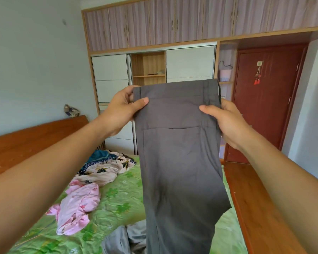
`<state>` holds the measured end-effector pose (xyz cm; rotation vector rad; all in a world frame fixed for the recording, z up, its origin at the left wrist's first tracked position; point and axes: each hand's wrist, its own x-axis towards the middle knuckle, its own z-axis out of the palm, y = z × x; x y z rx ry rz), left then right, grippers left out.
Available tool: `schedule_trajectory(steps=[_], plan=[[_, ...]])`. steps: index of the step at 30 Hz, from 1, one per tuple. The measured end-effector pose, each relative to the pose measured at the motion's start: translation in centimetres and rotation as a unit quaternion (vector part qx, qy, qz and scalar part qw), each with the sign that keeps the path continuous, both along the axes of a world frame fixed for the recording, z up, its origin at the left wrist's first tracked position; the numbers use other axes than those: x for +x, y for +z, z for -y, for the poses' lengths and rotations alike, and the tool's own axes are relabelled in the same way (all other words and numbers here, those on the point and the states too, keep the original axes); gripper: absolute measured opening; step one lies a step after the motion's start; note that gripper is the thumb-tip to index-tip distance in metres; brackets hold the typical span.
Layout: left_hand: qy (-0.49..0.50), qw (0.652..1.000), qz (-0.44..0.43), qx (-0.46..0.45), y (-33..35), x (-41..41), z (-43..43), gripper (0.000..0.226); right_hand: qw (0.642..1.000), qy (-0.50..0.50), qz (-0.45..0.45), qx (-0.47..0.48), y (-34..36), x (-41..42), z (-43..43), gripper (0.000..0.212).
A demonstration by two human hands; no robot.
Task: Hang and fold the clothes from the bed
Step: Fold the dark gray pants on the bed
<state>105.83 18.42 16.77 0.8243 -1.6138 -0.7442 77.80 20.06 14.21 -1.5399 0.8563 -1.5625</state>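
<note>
A pair of dark grey trousers [180, 162] hangs in front of me, held up by the waistband above the bed [117, 202]. My left hand [123, 110] pinches the left end of the waistband, thumb on the front. The right end is pinched by my right hand [226, 121] in the same way. The legs hang down past the bottom of the view. On the green sheet lie a pink garment [77, 208], a beige patterned garment with dark blue [103, 167] and a light grey garment [123, 239].
A wardrobe [154, 70] with white sliding doors and an open wooden shelf compartment stands behind the bed. A dark red door [264, 99] is at the right. The wooden headboard [35, 140] runs along the left, and a wooden bed rim [255, 208] along the right.
</note>
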Motion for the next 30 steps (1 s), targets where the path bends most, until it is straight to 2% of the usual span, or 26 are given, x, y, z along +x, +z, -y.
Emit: schedule_trajectory(steps=[4, 7, 9, 12, 14, 18, 20, 24, 26, 30], plan=[[0.004, 0.997, -0.022, -0.068, -0.9, -1.6, -1.3, 0.034, 1.000, -0.012, 0.013, -0.014, -0.4, -0.8, -1.3, 0.027], [-0.045, 0.992, -0.057, -0.105, 0.2, -2.1, -3.4, 0.032, 0.998, 0.008, 0.028, -0.052, 0.3, -1.3, -3.8, 0.028], [-0.089, 0.985, -0.068, -0.128, 1.5, -2.4, -4.9, 0.031, 0.992, 0.001, 0.025, -0.120, 1.1, -1.6, -4.9, 0.040], [-0.118, 0.975, -0.031, -0.186, 2.8, -2.5, -5.6, 0.032, 0.974, -0.035, -0.005, -0.224, 1.9, -1.9, -5.2, 0.064], [-0.128, 0.971, -0.010, -0.202, 2.8, -2.5, -4.6, 0.030, 0.971, -0.034, -0.011, -0.236, 1.9, -1.9, -4.7, 0.060], [-0.099, 0.972, 0.071, -0.200, 0.3, -2.2, 1.0, 0.022, 0.977, -0.086, -0.074, -0.178, -0.1, -2.2, -2.5, 0.037], [-0.076, 0.970, 0.136, -0.187, -2.1, -1.9, 4.3, 0.027, 0.979, -0.116, -0.117, -0.118, -2.1, -2.6, -1.2, 0.036], [-0.088, 0.962, 0.239, -0.101, -9.2, -1.6, 9.1, 0.033, 0.968, -0.169, -0.185, -0.007, -7.7, -2.4, 0.4, 0.039], [-0.104, 0.950, 0.286, -0.070, -13.3, -1.6, 10.7, 0.035, 0.953, -0.174, -0.245, 0.035, -11.1, -2.1, 0.9, 0.036], [-0.149, 0.911, 0.383, -0.030, -22.1, -1.5, 13.0, 0.038, 0.898, -0.174, -0.389, 0.106, -20.3, -2.8, 2.3, 0.040]])
